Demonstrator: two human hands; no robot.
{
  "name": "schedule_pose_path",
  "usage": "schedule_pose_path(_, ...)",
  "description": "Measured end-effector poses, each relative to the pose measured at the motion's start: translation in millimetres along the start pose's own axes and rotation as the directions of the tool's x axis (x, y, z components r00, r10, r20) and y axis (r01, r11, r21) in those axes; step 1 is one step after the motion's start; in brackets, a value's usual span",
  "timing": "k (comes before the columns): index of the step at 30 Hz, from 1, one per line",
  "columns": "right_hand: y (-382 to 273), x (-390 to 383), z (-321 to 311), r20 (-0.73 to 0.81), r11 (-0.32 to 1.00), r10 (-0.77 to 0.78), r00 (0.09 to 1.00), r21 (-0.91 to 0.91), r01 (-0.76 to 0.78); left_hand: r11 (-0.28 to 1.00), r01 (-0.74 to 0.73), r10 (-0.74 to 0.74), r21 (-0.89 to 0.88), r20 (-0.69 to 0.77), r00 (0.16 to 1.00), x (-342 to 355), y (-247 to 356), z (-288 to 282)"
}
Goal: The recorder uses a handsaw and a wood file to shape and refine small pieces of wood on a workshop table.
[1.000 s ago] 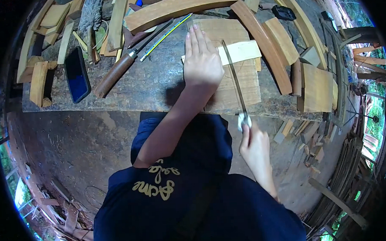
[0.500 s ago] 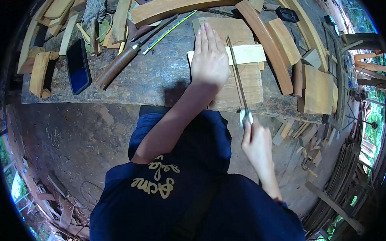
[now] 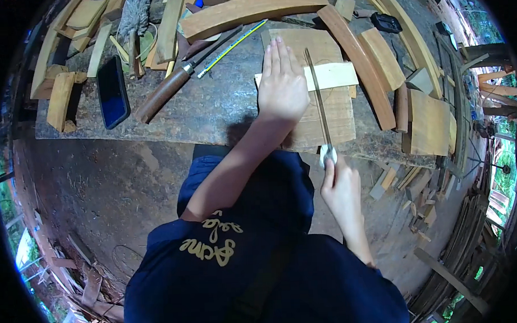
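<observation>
Pressing the flat left hand (image 3: pixel 283 95) onto the pale strip (image 3: pixel 335 75) atop the board (image 3: pixel 338 121), seemingly against slipping; gripping the thin tool (image 3: pixel 319 101) by its near end in the right hand (image 3: pixel 342 187), apparently for reach across the board.

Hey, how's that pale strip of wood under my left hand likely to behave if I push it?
The pale strip looks thin and flat, so it's probably light and unlikely to roll. It lies across a flat board, so it might slide fairly easily without your left hand on it.
</observation>
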State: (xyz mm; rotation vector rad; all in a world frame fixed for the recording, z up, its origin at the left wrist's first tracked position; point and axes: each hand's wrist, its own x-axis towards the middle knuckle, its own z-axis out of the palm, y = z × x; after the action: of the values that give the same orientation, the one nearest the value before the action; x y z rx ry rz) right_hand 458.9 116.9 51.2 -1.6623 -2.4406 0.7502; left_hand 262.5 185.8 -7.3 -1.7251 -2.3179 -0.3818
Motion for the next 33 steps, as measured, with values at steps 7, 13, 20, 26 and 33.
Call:
schedule_pose_path(7, 12, -23, -3, 0.049, 0.975, 0.058, 0.997, 0.211, -0.068, 0.995, 0.018, -0.015, -0.102, 0.034, 0.999, 3, -10, 0)
schedule_pose_path(13, 23, -30, 12, -0.035, 0.963, 0.065, 0.997, 0.263, -0.053, 0.996, -0.085, 0.087, -0.025, 0.094, 0.992, -8, -12, 14)
schedule_pose_path(20, 22, -26, 15, -0.135, 0.955, 0.049, 0.990, 0.298, -0.007, 0.978, -0.121, 0.108, -0.169, -0.084, 0.991, 2, -21, -3)
schedule_pose_path(26, 18, -21, 11, -0.175, 0.932, 0.103, 0.979, 0.360, -0.034, 0.975, -0.127, 0.117, -0.182, -0.061, 0.991, -5, -22, -6)
schedule_pose_path(33, 24, -13, 13, -0.219, 0.841, 0.182, 0.958, 0.540, -0.036, 0.905, -0.157, 0.152, -0.394, -0.045, 0.987, -30, -26, -15)
